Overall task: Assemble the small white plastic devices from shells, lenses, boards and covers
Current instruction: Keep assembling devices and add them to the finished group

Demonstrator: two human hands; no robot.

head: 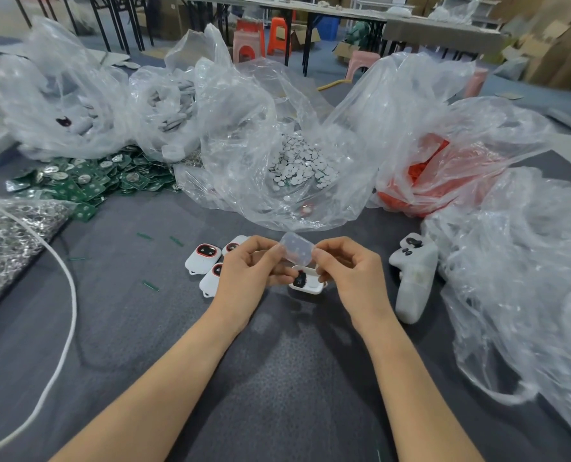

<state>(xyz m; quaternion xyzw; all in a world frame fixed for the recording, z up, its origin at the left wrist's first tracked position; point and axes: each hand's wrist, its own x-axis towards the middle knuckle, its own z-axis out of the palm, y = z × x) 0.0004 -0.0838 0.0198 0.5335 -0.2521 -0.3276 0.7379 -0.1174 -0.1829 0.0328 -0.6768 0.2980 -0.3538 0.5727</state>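
The table (277, 378) has a dark, matt cloth with a fine rough grain. The bags (244, 128) are thin, clear, shiny plastic, all crinkled, and the cover (295, 251) is cloudy clear plastic. The devices (201, 261) are smooth white plastic, and the rings (4, 238) are shiny metal.

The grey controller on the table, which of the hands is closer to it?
Right. The right hand sits just left of the controller, not touching it; the left hand is farther left, across the clear cover both hands pinch.
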